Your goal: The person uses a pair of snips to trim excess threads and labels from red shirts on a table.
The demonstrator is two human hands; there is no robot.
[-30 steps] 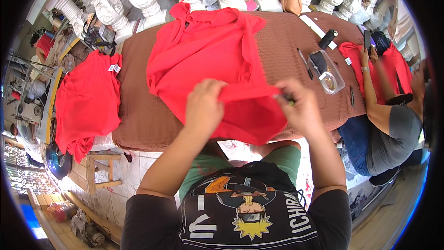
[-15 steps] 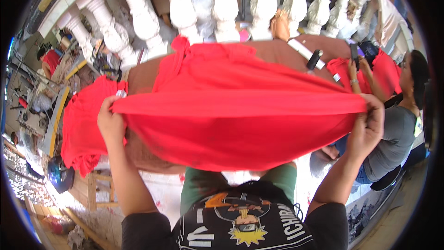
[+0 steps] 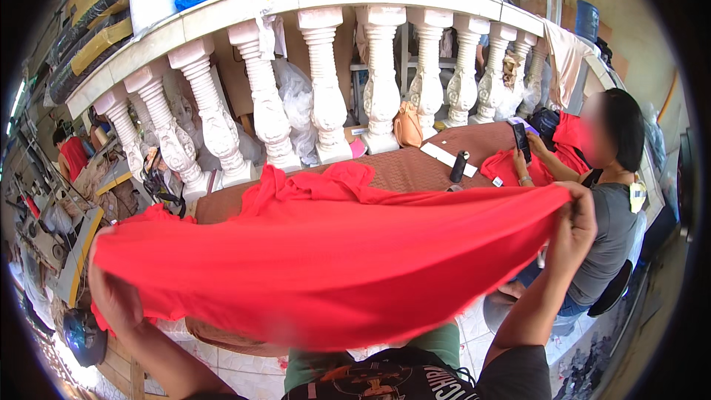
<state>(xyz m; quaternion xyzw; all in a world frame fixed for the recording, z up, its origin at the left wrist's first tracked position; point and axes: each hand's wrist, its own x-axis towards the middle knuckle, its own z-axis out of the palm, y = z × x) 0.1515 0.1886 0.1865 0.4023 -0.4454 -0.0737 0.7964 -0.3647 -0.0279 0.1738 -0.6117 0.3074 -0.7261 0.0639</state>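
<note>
A wide red cloth (image 3: 333, 252), soft like a knit garment, is stretched between my hands above the front of the brown-covered table (image 3: 400, 169). My left hand (image 3: 117, 298) grips its left edge, and the cloth hides most of those fingers. At the right corner, my right hand (image 3: 579, 221) is closed with the fabric pinched between thumb and fingers. The middle sags toward my lap, while the far part lies bunched on the table. More red fabric shows beneath at the left.
A person (image 3: 611, 215) sits at the right, holding a phone (image 3: 522, 142) over other red cloth (image 3: 544, 164). On the table stand a black bottle (image 3: 459, 167), a white strip (image 3: 449, 158) and a tan bag (image 3: 408, 126). A white balustrade (image 3: 333, 92) runs behind; a helmet (image 3: 84, 337) sits low left.
My left hand has moved outward and lower with the cloth, and the right hand slightly lower. The cloth's near edge now folds over, covering the left fingers. The view has tilted up.
</note>
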